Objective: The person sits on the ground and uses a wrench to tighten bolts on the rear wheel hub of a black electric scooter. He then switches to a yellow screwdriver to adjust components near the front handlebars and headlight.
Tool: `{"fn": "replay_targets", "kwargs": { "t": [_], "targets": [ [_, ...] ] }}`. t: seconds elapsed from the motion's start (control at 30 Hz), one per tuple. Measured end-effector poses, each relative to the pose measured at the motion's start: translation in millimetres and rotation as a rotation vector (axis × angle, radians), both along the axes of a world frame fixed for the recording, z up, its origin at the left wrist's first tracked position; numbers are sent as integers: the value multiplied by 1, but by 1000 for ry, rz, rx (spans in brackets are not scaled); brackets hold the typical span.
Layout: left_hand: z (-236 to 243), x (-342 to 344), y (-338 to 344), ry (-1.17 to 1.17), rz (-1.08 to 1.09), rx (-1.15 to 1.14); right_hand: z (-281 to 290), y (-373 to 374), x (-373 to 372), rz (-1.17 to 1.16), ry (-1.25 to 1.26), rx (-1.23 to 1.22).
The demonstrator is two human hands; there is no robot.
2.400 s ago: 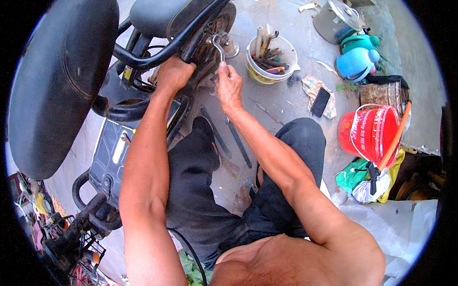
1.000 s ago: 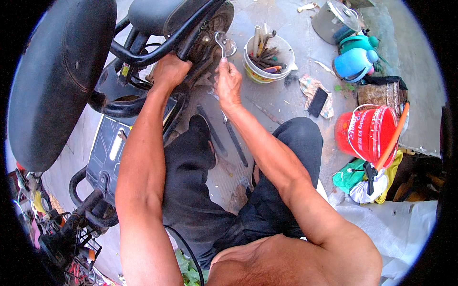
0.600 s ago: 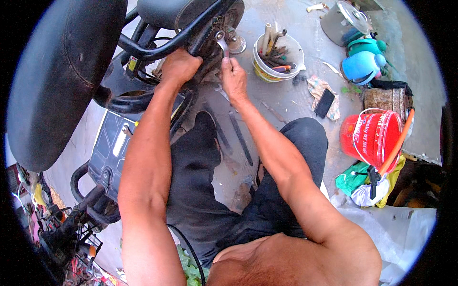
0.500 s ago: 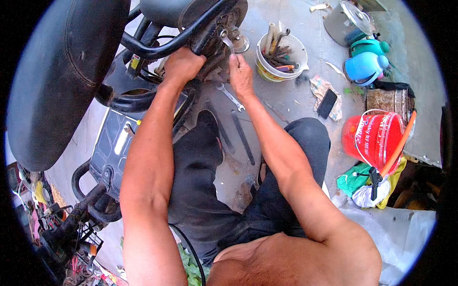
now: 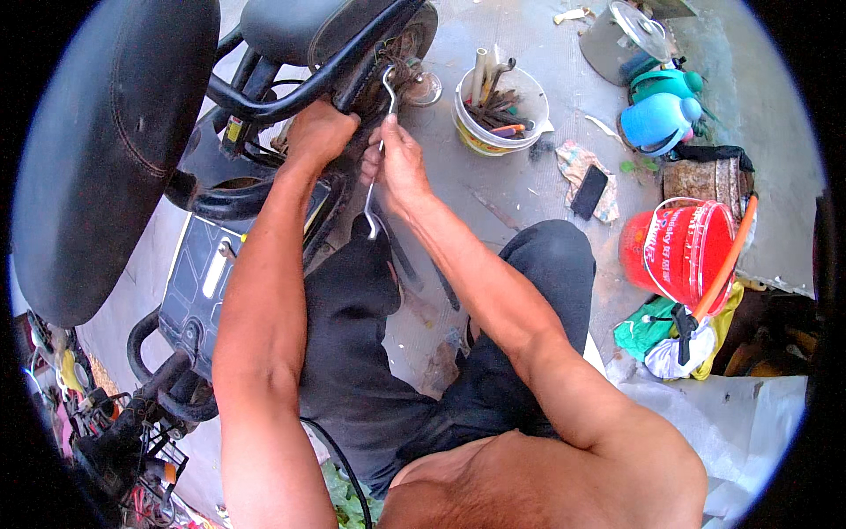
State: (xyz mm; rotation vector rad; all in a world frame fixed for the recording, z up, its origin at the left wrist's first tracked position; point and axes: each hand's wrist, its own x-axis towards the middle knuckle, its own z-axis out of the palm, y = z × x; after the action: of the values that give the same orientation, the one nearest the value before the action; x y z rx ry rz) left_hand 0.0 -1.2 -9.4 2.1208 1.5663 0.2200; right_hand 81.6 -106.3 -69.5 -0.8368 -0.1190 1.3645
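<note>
A silver double-ended ring wrench (image 5: 379, 176) with bent ends is in my right hand (image 5: 401, 167), whose fingers are wrapped round its shaft. Its far end sits at the greasy wheel hub (image 5: 407, 72) of a black two-seat electric bike, and its near end points back toward my knees. My left hand (image 5: 322, 134) is closed beside the hub, under the bike's black tubular rail (image 5: 291, 104). What its fingers grip is hidden behind the hand and the frame. Right of the hub hangs a small round metal disc (image 5: 425, 89).
A white bucket (image 5: 539, 132) of tools stands to the right. Beyond are a phone (image 5: 589, 192) on a cloth, a blue jug (image 5: 656, 123), a lidded metal pot (image 5: 608, 48) and a red bucket (image 5: 687, 251). The bike's long black seat (image 5: 115, 159) fills the upper left.
My right hand has moved left and nearer me, and the wrench now points toward my knees. The wrench lying on the floor no longer shows. My left hand stays by the frame.
</note>
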Motion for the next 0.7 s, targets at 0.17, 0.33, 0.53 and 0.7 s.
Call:
{"fn": "replay_targets", "kwargs": {
  "t": [0.17, 0.33, 0.53, 0.7],
  "targets": [
    [-3, -1, 6, 78, 13, -7, 44, -1, 6, 23, 307, -117],
    [-10, -1, 4, 47, 37, 121, 55, -19, 24, -61, -64, -170],
    [-8, 0, 8, 103, 9, 23, -2, -13, 38, -149, -522, -150],
    [-6, -1, 8, 91, -21, -2, -31, -4, 36, -190, -763, -170]
  ]
}}
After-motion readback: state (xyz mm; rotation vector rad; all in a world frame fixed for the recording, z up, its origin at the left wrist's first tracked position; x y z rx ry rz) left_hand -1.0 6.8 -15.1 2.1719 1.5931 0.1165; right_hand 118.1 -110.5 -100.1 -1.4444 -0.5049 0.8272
